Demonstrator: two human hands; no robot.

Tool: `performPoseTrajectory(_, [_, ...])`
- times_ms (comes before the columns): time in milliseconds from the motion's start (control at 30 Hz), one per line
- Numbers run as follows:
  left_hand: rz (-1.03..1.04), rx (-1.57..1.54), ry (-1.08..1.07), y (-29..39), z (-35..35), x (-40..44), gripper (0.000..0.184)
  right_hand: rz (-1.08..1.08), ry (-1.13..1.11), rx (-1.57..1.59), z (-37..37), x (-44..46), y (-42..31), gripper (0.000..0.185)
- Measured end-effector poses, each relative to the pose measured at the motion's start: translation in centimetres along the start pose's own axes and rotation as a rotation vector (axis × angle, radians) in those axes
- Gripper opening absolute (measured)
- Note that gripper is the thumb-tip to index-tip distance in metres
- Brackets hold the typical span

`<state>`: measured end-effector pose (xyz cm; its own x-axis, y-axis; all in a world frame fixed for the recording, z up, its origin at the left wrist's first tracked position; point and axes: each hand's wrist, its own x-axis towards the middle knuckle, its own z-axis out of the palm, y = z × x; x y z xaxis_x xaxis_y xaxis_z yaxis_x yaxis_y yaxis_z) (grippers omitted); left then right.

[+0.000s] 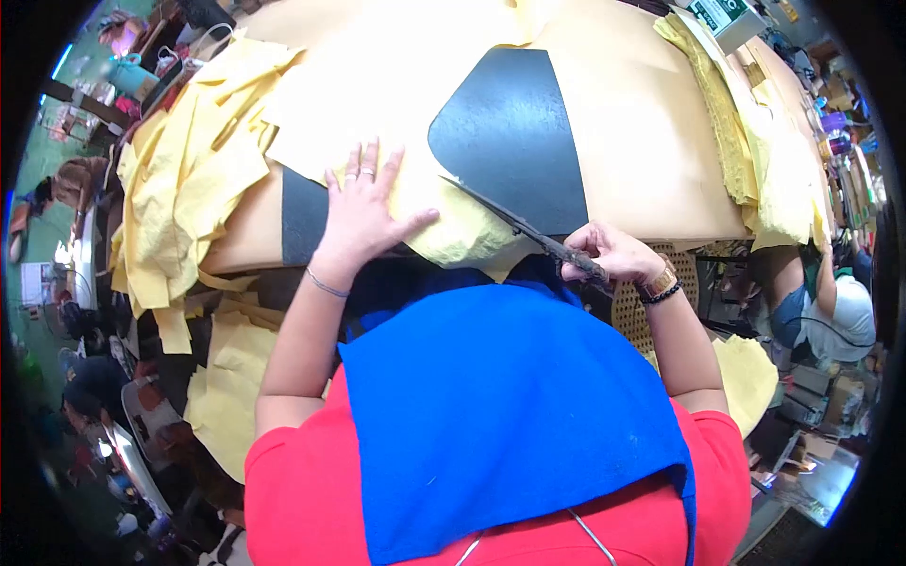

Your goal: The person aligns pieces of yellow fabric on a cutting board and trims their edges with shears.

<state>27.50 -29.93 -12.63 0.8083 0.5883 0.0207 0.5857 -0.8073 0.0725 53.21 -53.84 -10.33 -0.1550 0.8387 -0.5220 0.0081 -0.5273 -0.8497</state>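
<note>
My left hand [363,208] lies flat with its fingers spread on a pale yellow leather-like sheet [462,222], which hangs over the table's near edge. In my right hand [618,255] is a pair of long dark scissors [514,222], gripped by the handles. Their blades point up and to the left, along the sheet's right edge. Beneath and beyond the blades is a smooth black panel [514,132] on the table. Another black piece [304,217] shows left of my left hand, partly covered by the sheet.
A heap of yellow sheets [193,160] drapes over the table's left side. More yellow sheets [736,141] are stacked at the right, near a green-and-white box [727,21]. Yellow pieces [231,377] hang below at left. Another person [835,316] sits at the right.
</note>
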Motion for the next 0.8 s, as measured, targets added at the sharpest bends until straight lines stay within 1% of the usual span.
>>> performPoseTrajectory(100, [0.006,-0.013,-0.002,0.1,0.2,0.0,0.098,0.024,0.009,-0.032,0.0,0.3,0.2,0.026])
performPoseTrajectory(300, [-0.002,-0.041,0.001,0.3,0.5,-0.4,0.102,0.007,0.03,-0.117,0.3,-1.0,-0.4,0.026])
performPoseTrajectory(400, [0.004,-0.053,0.017,0.9,0.6,-0.8,0.102,-0.03,0.034,-0.053,0.5,-1.0,0.4,0.027])
performPoseTrajectory(500, [0.011,-0.047,0.016,1.4,0.8,-1.2,0.103,0.009,0.016,-0.056,0.6,-0.5,0.5,0.028])
performPoseTrajectory(600, [0.005,-0.043,0.014,1.9,0.6,-1.3,0.103,-0.034,0.006,0.041,0.9,0.1,0.8,0.028])
performPoseTrajectory(700, [-0.004,-0.025,0.033,1.9,0.9,-1.5,0.103,-0.019,0.025,-0.023,0.7,-0.2,0.8,0.028])
performPoseTrajectory(800, [-0.013,-0.023,0.046,1.9,0.9,-1.6,0.103,-0.055,0.055,-0.095,1.0,-0.8,0.7,0.029])
